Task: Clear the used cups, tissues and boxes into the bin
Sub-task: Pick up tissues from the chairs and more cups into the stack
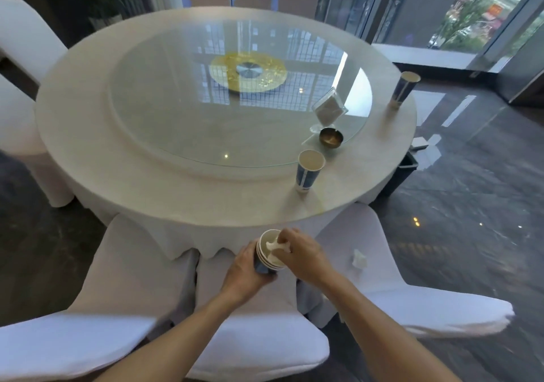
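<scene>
I judge the clearing about half done. The round table (88,134) with its glass turntable (164,110) bears two cups: one (307,172) near me, one (404,88) at the far right edge, plus a napkin holder (328,109) and an ashtray (331,137). White-covered chairs (141,264) ring it; a crumpled tissue (359,259) lies on the right chair. The dark bin (403,175) stands on the glossy floor beside the table. My left hand (247,269) is wrapped round a stack of cups (266,259); my right hand (303,252) pinches a tissue (276,246) into the top cup.
</scene>
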